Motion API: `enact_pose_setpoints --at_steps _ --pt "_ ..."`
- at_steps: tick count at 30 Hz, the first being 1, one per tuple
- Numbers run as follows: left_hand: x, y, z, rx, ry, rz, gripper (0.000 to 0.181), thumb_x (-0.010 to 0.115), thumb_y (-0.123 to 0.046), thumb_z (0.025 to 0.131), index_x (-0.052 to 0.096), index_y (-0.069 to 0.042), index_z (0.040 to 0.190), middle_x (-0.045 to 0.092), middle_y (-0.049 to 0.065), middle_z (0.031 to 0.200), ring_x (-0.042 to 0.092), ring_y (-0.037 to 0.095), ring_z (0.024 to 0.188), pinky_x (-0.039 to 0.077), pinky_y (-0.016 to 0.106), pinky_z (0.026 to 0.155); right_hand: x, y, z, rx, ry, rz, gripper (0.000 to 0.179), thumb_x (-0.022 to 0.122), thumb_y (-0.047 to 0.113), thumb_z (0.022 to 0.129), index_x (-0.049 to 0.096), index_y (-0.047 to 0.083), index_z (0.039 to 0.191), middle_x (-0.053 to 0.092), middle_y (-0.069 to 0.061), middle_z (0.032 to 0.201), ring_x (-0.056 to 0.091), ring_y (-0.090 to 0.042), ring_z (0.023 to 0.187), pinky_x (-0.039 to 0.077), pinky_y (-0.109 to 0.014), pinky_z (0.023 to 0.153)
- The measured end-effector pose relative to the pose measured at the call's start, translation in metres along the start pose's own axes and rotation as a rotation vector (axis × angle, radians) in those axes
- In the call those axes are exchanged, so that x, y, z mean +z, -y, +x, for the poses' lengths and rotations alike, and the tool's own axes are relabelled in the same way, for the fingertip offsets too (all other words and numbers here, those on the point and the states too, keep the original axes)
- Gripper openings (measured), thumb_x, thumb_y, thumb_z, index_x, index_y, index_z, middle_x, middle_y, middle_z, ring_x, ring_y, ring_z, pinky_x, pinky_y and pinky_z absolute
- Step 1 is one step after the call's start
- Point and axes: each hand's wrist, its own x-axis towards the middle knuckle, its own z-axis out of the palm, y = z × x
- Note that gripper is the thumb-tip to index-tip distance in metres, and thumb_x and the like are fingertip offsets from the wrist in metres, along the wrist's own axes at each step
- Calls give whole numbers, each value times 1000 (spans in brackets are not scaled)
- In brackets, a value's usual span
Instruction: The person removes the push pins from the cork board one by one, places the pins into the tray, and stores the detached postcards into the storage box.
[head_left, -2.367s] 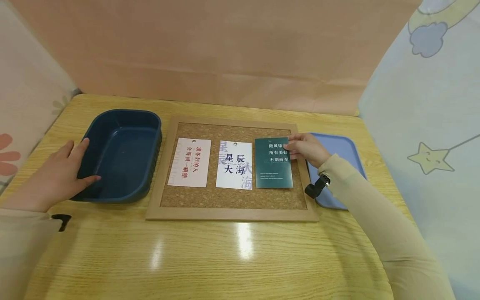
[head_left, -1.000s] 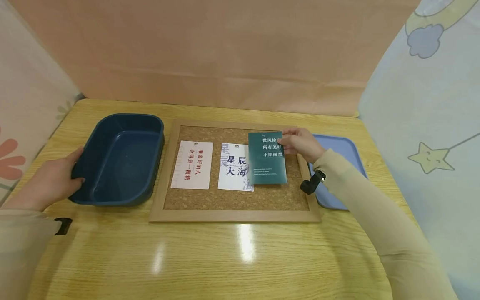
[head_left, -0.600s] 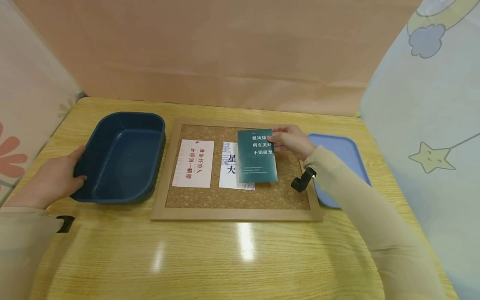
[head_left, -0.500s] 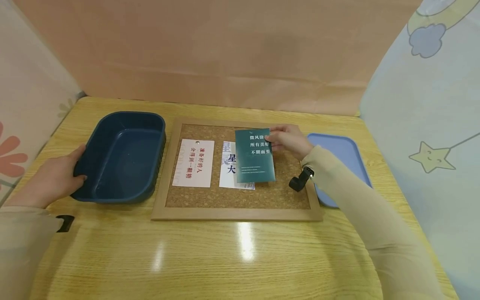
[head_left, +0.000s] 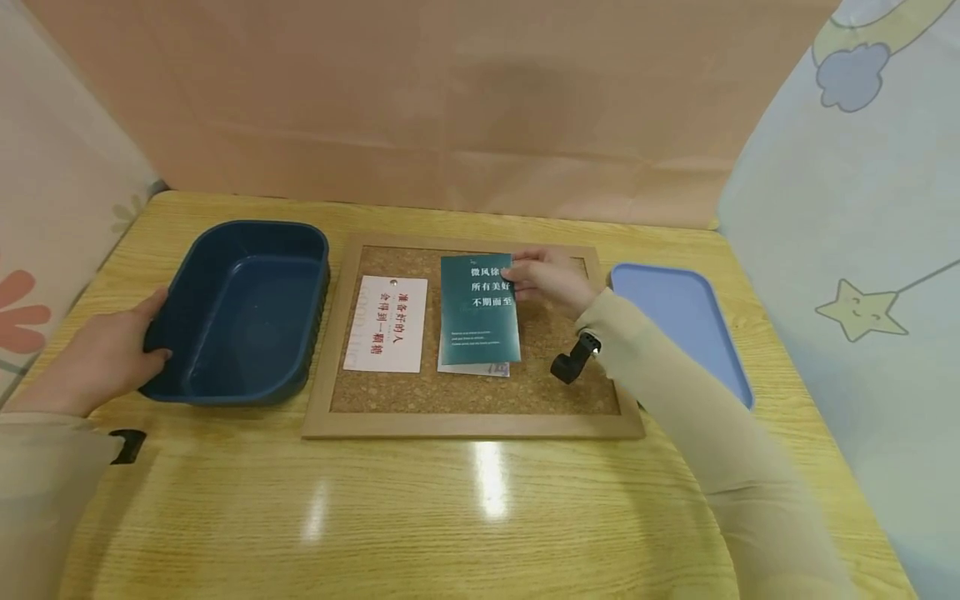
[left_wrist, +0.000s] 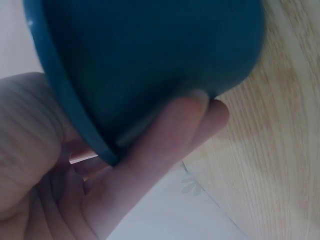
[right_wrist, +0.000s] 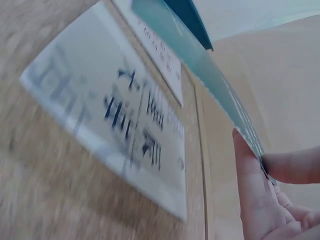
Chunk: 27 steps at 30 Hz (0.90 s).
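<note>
Green card farther left, over middle card

One table under one cork board; one bin left of the board, one tray right of it; three cards, two on the board, one above it; two hands.

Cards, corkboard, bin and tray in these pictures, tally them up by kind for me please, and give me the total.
Cards: 3 (green card, red-lettered card, blue-lettered card)
Corkboard: 1
Dark blue bin: 1
Light blue tray: 1
Total: 6
</note>
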Motion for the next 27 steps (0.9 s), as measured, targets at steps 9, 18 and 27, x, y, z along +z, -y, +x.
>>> enact_pose_setpoints --at_steps 9,18,27 --pt "1 1 0 8 0 3 84 62 0 82 6 23 141 46 51 109 52 25 51 42 38 50 29 15 0 -42 51 106 52 57 5 94 38 -2 141 60 -7 97 61 -14 76 54 -26 75" --pt "1 1 -1 16 4 -7 84 61 0 83 5 24 141 56 43 84 50 23 48 40 37 49 55 22 -2 -80 64 151 47 59 5 92 44 -3 137 61 -5 92 61 -14 74 54 -24 69" --pt "1 1 -1 18 -17 -7 83 61 0 82 6 24 140 57 37 73 50 25 49 41 39 49 75 30 -4 -96 79 191 51 61 5 92 44 -1 139 61 -8 96 61 -16 77 55 -31 77"
